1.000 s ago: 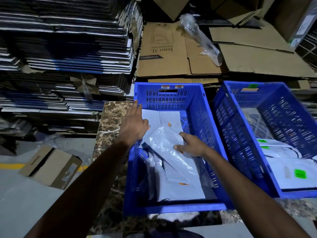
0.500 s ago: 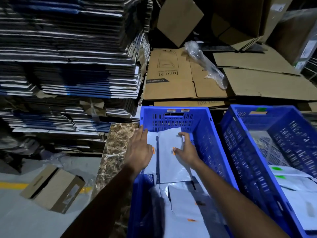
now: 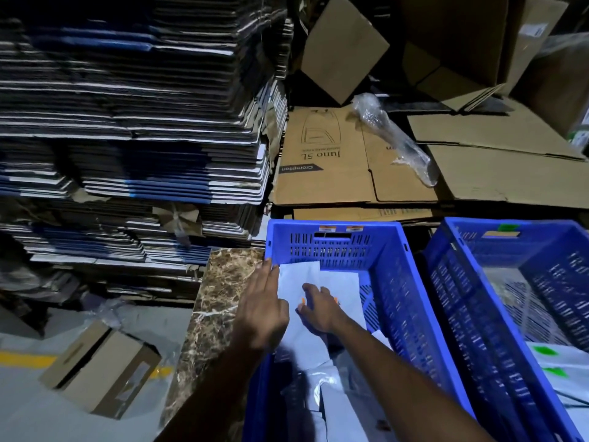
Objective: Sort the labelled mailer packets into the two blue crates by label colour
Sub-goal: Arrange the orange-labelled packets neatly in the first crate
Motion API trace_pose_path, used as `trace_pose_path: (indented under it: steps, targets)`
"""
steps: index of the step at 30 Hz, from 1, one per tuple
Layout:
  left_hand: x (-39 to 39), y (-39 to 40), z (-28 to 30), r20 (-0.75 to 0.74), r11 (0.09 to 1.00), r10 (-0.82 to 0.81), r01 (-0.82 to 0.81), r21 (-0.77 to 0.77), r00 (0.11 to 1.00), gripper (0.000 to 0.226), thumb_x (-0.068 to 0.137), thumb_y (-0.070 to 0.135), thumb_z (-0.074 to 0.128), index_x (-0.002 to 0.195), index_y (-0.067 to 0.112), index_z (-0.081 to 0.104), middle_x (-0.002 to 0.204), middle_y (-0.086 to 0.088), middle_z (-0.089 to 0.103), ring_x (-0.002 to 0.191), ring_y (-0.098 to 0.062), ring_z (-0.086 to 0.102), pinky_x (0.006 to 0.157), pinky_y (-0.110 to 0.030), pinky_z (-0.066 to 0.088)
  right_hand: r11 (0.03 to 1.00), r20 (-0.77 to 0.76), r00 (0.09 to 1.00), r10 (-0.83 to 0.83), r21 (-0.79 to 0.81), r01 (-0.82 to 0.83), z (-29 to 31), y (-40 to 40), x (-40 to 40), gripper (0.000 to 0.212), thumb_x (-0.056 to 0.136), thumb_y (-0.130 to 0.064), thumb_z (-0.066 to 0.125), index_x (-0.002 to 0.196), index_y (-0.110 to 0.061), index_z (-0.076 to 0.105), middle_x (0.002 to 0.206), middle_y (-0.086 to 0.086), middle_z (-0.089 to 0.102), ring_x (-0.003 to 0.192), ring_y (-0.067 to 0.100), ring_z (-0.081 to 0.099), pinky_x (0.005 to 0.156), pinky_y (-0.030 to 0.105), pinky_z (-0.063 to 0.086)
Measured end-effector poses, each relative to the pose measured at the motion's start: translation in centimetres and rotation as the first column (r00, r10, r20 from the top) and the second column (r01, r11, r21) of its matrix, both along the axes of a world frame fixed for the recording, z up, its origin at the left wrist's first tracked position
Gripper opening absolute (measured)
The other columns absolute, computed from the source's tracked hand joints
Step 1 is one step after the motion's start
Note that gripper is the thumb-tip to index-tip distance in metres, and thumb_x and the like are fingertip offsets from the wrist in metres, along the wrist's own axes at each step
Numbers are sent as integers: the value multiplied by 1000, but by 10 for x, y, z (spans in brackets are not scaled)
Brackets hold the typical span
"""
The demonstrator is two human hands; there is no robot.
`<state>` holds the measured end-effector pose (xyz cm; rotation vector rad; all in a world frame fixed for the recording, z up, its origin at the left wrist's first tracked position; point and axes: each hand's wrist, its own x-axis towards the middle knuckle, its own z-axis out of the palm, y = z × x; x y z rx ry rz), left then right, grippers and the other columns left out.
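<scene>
Both hands have slid further toward the far end of the left blue crate (image 3: 338,247) compared with half a second back, and the view has tipped up a bit, so less of the near pile shows now. Left hand (image 3: 266,309) lies with fingers straight along the crate's left edge, touching the upright white mailer packets (image 3: 299,275), not gripping anything. Right hand (image 3: 318,309) is flat-ish on the front packet near its orange label (image 3: 302,301), fingers a little bent and pressing; I can't see a real pinch.

These packets look like thin poly mailers, so my guess is light, floppy and slick. They'd buckle if you grab a corner, and a stack would slide apart. Best bet is probably squaring them between two flat palms, or pinching along a top edge with the thumb behind.

More packets lie loose in the near part of the same crate. Green-labelled packets (image 3: 561,362) sit in the right blue crate (image 3: 497,237), just beside it on the marble surface (image 3: 220,291).
</scene>
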<state>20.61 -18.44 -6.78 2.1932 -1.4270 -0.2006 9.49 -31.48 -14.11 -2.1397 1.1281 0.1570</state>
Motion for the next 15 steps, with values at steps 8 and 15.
trace_pose_path:
  steps: [8, 15]
  targets:
    - [0, -6, -2, 0, 1000, 9, -9, 15, 1000, 70, 88, 24, 39, 155, 7, 25, 165, -7, 14, 152, -23, 12, 122, -32, 3, 961, -463, 875, 139, -149, -231, -5, 5, 27, 60, 102, -53, 32, 155, -41, 7, 151, 18, -45, 143, 48, -31, 111, 73, -2]
    - [-1, -2, -1, 58, 1000, 6, -6, -2, 998, 74, 83, 26, 32, 155, 10, 25, 165, -5, 11, 152, -18, 10, 108, -12, -20, 866, -212, 969, 126, -453, -211, -9, -8, 45, 55, 104, -41, 35, 155, -28, 21, 166, 17, -6, 153, 36, -7, 120, 57, 5]
